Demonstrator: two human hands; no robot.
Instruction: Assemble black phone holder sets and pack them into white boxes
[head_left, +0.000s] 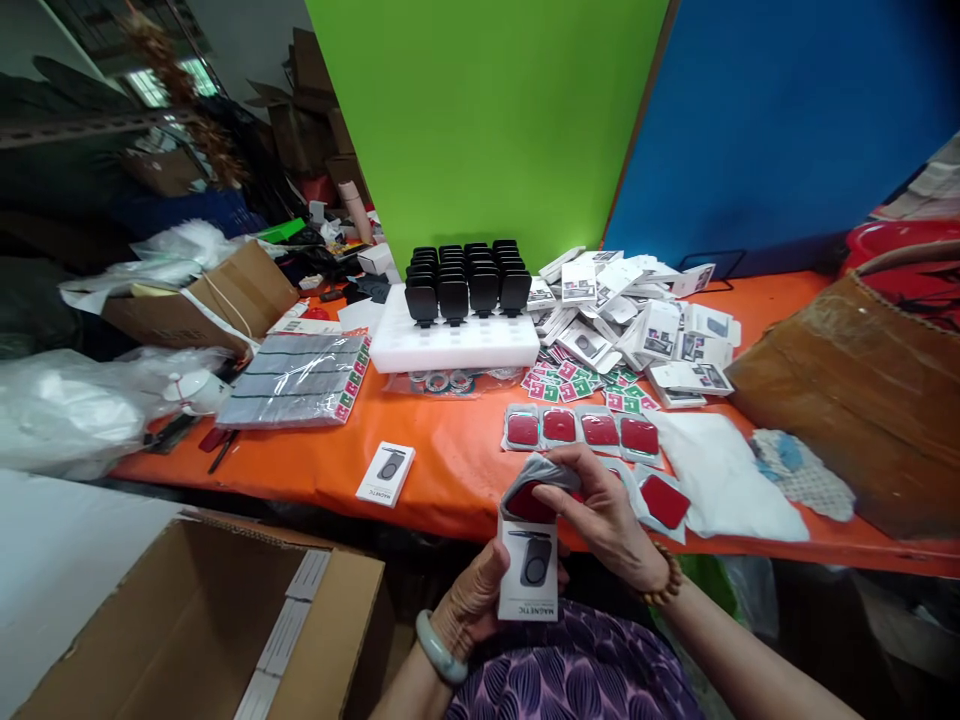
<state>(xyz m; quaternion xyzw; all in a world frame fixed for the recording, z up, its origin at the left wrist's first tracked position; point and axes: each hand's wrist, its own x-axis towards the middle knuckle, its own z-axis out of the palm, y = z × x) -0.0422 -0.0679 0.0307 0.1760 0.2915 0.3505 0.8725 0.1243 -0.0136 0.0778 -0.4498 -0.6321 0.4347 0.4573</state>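
Observation:
Low in front of me, my left hand (476, 590) is wrapped round a white box (528, 595) printed MAGNETIC, with a dark charger pictured on it. My right hand (604, 510) pinches a grey-bagged item with a red face (531, 500), which sits partly in the box's upper end. How deep it goes is hidden by the box. Just beyond my right hand, several similar bagged red pieces (600, 430) lie in a row, and another bagged red piece (664, 500) lies nearer the table edge. A second MAGNETIC box (385, 474) rests flat on the table to the left.
Black stands (454, 298) fill a white foam block (450, 345). Flattened white boxes (622, 300) are heaped right of it, above pink and green cards (570, 378). An open carton (337, 620) holding white boxes stands lower left. A brown sack-like cover (855, 400) bounds the right.

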